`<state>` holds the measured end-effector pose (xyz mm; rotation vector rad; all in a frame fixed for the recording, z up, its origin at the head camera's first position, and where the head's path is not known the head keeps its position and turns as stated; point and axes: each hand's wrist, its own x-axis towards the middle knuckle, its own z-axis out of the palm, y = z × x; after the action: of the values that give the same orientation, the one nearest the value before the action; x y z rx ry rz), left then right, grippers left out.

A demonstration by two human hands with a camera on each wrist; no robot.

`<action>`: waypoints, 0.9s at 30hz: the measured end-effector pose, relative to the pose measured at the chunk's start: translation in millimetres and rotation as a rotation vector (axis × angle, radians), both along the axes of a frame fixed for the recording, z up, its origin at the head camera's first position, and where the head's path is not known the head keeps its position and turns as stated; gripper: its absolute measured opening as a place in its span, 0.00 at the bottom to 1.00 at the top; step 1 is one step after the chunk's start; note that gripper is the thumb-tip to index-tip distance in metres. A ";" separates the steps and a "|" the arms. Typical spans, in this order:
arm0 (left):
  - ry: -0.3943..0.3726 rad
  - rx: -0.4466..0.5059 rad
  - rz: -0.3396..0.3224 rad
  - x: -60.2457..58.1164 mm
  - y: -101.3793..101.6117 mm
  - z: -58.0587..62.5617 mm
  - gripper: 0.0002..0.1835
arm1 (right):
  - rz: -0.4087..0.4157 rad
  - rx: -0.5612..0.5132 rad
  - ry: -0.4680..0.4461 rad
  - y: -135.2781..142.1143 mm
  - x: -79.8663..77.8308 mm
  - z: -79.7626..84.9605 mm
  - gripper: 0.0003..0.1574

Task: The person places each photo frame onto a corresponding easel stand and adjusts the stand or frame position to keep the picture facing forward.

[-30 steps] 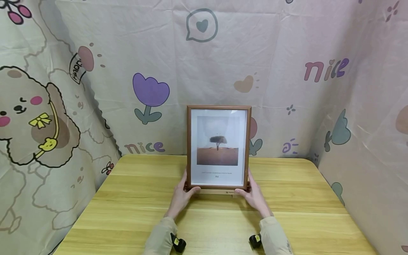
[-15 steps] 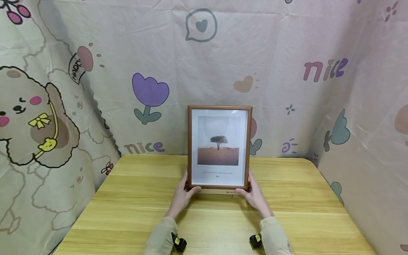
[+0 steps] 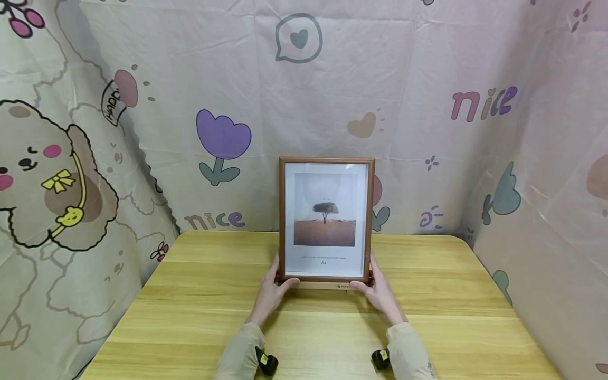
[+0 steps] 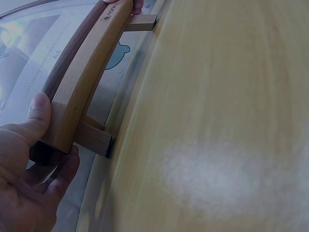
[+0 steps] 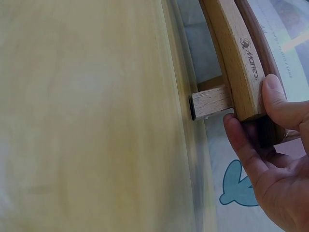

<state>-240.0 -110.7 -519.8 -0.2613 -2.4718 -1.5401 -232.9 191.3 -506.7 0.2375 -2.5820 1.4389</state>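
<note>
A brown picture frame with a tree print stands upright, leaning slightly back, on the ledge of a light wooden tabletop easel. My left hand grips the lower left corner. Its thumb presses the front of the ledge, and its fingers curl under and behind the end. At the lower right corner my right hand holds on the same way, its thumb beside the printed lettering. Short easel feet with black ends show beneath the ledge. The back of the easel is hidden.
The wood-grain table spreads out around the hands. A patterned cloth hangs behind it and along both sides. Black wrist cameras are strapped over the light sleeves.
</note>
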 end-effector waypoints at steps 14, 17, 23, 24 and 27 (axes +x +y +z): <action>0.000 0.003 0.001 -0.9 -0.6 -0.7 0.54 | -0.005 -0.005 0.000 -1.3 1.3 0.1 0.67; 0.002 0.001 0.001 -1.0 -0.7 -1.0 0.54 | -0.006 -0.007 0.004 -1.2 1.3 -1.5 0.68; 0.022 -0.005 0.001 -0.9 -0.4 -1.2 0.54 | -0.005 -0.018 -0.002 -1.4 2.3 -0.8 0.68; 0.025 -0.005 0.001 -1.1 -0.3 -1.2 0.54 | -0.007 -0.020 -0.003 -1.5 2.3 -0.4 0.68; 0.032 -0.004 0.002 -1.7 -0.1 -1.5 0.54 | -0.010 -0.020 -0.004 -1.6 2.3 0.3 0.67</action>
<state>-241.8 -110.7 -521.3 -0.2813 -2.4496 -1.5185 -230.6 189.7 -506.4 0.2193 -2.5672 1.4619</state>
